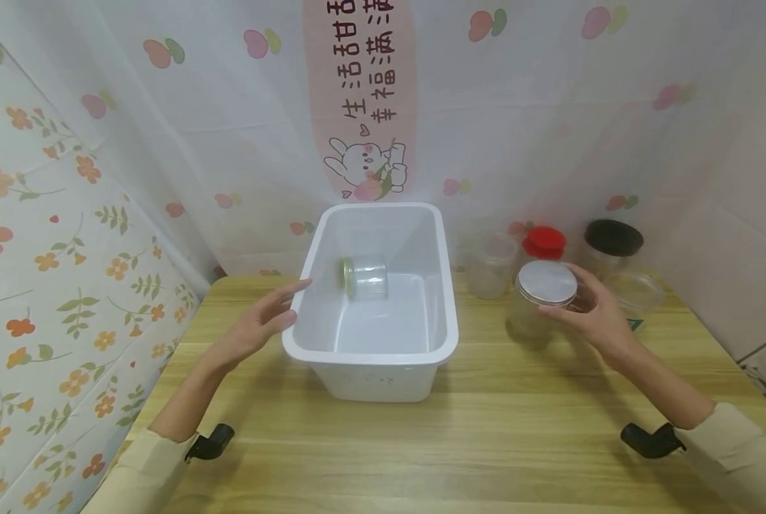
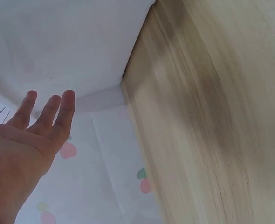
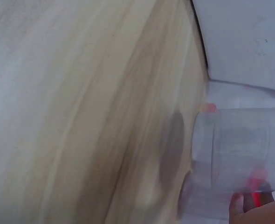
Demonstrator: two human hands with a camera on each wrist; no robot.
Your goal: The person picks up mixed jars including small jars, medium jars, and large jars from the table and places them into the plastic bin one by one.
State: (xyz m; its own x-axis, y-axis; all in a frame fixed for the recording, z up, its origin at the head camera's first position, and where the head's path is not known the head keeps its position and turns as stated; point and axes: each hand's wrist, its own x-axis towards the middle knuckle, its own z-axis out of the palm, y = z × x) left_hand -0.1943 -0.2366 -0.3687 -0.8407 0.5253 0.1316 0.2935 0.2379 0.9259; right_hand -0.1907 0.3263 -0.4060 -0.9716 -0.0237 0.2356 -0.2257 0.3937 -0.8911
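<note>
My right hand [image 1: 602, 319] grips a clear jar with a silver lid [image 1: 547, 281] near its top, thumb in front and fingers behind. In the right wrist view the see-through jar [image 3: 242, 144] is held over the wooden table, and a shadow falls beside it. A white plastic tub [image 1: 373, 358] stands left of the jar. Inside the tub, a clear jar with a gold lid [image 1: 368, 278] lies on its side. My left hand [image 1: 259, 327] is at the tub's left rim with fingers extended; the left wrist view shows its fingers [image 2: 49, 114] spread beside the tub wall.
Behind and beside the held jar stand a frosted clear jar [image 1: 489, 268], a container with a red lid [image 1: 545, 243], a jar with a black lid [image 1: 614, 238] and a clear container [image 1: 637, 291]. A printed curtain [image 1: 248, 93] hangs behind the wooden table [image 1: 383, 450].
</note>
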